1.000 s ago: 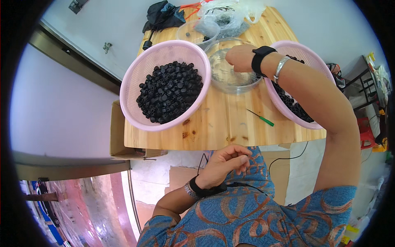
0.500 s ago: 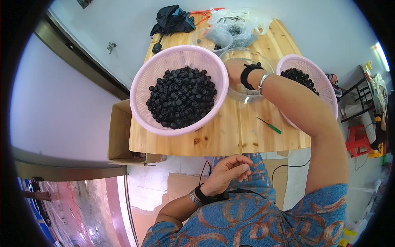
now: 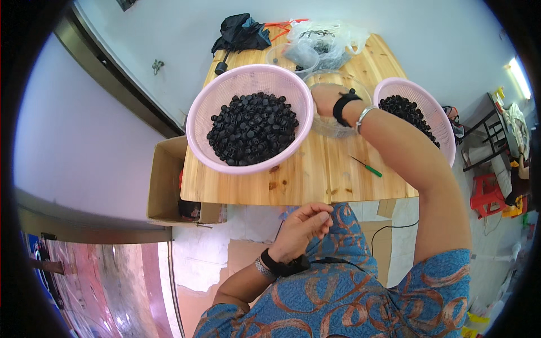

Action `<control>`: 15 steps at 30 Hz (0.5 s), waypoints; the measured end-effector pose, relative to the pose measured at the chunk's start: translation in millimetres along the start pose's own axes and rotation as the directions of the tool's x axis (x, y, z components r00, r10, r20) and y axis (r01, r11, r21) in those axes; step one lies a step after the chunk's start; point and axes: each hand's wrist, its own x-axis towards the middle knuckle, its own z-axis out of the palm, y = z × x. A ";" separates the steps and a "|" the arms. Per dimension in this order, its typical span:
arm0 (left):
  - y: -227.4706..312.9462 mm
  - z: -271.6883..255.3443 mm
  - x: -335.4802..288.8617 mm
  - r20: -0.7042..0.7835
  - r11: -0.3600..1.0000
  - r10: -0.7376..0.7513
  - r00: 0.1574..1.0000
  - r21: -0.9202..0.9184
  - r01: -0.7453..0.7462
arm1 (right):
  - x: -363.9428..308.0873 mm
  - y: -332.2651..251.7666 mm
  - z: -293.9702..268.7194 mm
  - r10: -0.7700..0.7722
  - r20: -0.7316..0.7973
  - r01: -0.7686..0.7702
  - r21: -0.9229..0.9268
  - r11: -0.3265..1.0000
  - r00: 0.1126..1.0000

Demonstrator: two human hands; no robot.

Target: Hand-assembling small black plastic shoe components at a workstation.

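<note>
My right hand [image 3: 326, 100] reaches over the far side of the table into a clear plastic bowl [image 3: 345, 133]. Its fingers are turned away, so what they touch is hidden. My left hand [image 3: 303, 228] is held over my lap by the table's front edge. Thumb and curled fingers come together there, and anything between them is too small or covered to make out. Left of the clear bowl, a large pink basket [image 3: 194, 127] holds a heap of small round black plastic parts [image 3: 253, 129]. A second pink basket [image 3: 445, 121], partly behind my right forearm, has more black parts [image 3: 408, 115].
A thin green-handled screwdriver [image 3: 372, 170] lies on the wooden table [image 3: 304, 183]. Behind stand another clear bowl [image 3: 276, 55], a plastic bag [image 3: 344, 39] and a folded black umbrella [image 3: 241, 32]. A cardboard box [image 3: 163, 180] sits at the table's left; a red stool [image 3: 486, 194] is far right.
The whole view has shifted slightly. My right hand stays in the clear bowl, and my left hand keeps its curled pose above my lap.
</note>
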 end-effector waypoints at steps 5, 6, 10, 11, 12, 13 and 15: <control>19.2 9.0 3.4 -0.151 0.985 0.165 0.975 -0.016 -0.169 | -24.8 21.2 -54.1 0.036 -0.181 0.034 0.369 0.929 0.983; 21.8 10.4 1.1 -0.164 0.976 0.209 0.964 -0.029 -0.216 | -43.9 12.0 -63.5 0.091 -0.152 0.029 0.644 0.764 0.984; 29.1 13.2 5.3 -0.125 0.948 0.262 0.957 -0.152 -0.279 | -123.0 -16.0 -58.7 0.119 -0.114 0.064 0.931 0.359 0.986; 28.7 16.0 6.0 -0.109 0.946 0.279 0.954 -0.142 -0.293 | -138.6 -20.8 -50.5 0.121 -0.072 0.041 0.970 0.241 0.990; 27.4 20.1 6.7 -0.088 0.945 0.289 0.953 -0.133 -0.299 | -156.1 -24.2 -43.0 0.127 -0.028 0.013 0.993 0.118 0.991; 26.1 23.7 7.9 -0.094 0.943 0.288 0.953 -0.142 -0.300 | -170.8 -26.9 -35.0 0.106 -0.020 0.017 0.999 0.027 0.994; 22.5 29.9 10.7 -0.044 0.948 0.301 0.953 -0.095 -0.304 | -194.7 -31.9 -16.6 0.109 -0.042 0.045 0.998 -0.033 0.993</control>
